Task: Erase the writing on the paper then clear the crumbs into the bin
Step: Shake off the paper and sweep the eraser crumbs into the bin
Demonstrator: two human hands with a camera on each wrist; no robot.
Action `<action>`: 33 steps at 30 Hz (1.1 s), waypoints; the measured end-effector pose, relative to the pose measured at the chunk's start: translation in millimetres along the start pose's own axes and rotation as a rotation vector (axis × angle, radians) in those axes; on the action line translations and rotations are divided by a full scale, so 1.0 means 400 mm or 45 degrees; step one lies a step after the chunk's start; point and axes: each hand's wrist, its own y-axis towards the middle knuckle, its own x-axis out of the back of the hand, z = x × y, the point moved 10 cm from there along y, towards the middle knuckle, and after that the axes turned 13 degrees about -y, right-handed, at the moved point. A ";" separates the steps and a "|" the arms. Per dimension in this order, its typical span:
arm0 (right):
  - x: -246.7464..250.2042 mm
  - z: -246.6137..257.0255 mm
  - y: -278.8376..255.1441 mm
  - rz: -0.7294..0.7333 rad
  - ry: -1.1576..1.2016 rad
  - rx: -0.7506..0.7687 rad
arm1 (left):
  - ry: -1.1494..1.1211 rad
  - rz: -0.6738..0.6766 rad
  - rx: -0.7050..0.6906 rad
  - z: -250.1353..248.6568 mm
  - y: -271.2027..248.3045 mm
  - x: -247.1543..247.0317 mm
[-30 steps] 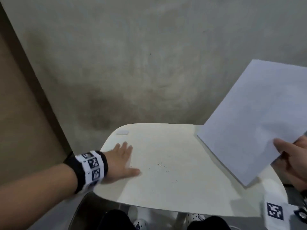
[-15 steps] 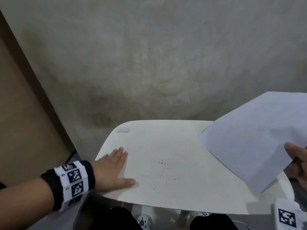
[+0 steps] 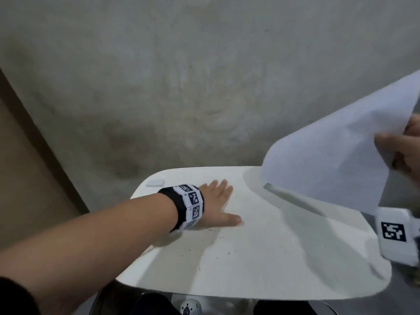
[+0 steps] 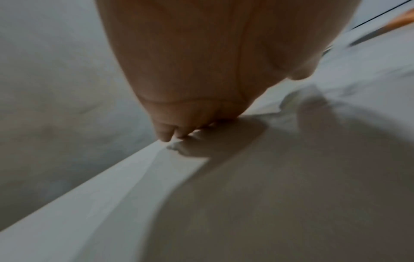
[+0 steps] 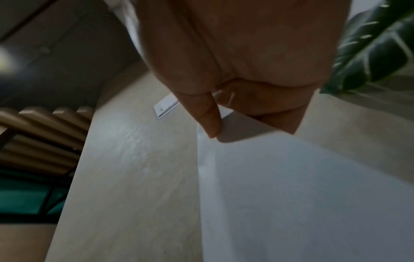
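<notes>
Paper (image 3: 336, 155) tilted, corner down, pinched by right hand (image 3: 402, 153).

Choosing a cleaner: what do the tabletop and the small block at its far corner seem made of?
Tabletop: smooth cream surface, likely laminate or painted board; soft sheen, rounded corners. Small block: matte white, probably a rubber eraser; too small to be sure.

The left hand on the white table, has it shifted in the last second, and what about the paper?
The left hand, flat and open, slid rightward across the white rounded table toward the dark eraser crumbs. The right hand lifted the white paper sheet higher and further right, still pinching it. The small white eraser stayed put.
</notes>
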 end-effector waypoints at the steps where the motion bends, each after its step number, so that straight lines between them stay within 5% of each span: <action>1: 0.011 0.018 0.017 -0.012 -0.108 0.016 | 0.045 0.051 -0.142 -0.054 -0.016 -0.020; 4: 0.045 0.056 0.070 -0.053 -0.504 0.106 | 0.236 0.179 -0.555 -0.199 -0.096 -0.074; 6: 0.030 0.108 0.091 -0.052 -0.833 0.194 | 0.264 0.157 -0.644 -0.211 -0.107 -0.070; 8: -0.019 0.173 0.091 0.016 -1.175 0.294 | 0.209 0.030 -0.530 -0.154 -0.060 -0.022; 12: -0.126 0.266 0.073 0.176 -1.396 0.450 | 0.114 -0.026 -0.155 -0.050 0.021 0.026; 18: -0.146 0.330 0.108 0.189 -1.373 0.429 | 0.156 0.042 -0.775 -0.261 -0.083 -0.031; 20: -0.144 0.327 0.126 0.223 -1.338 0.386 | -0.066 -0.296 -0.705 -0.204 -0.076 0.085; 23: -0.152 0.304 0.143 0.288 -1.406 0.359 | -0.610 -1.215 -0.311 0.045 -0.132 0.318; 25: -0.167 0.286 0.148 0.348 -1.434 0.329 | -0.886 -1.497 -0.190 0.158 -0.171 0.389; 26: -0.175 0.280 0.150 0.373 -1.428 0.313 | -1.042 -1.462 -0.204 0.177 -0.161 0.407; 30: -0.206 0.261 0.178 0.384 -1.432 0.279 | -1.588 -0.843 -0.322 0.132 -0.047 0.376; 33: -0.214 0.231 0.216 0.278 -1.366 0.234 | -1.642 -0.783 -0.180 0.129 -0.013 0.328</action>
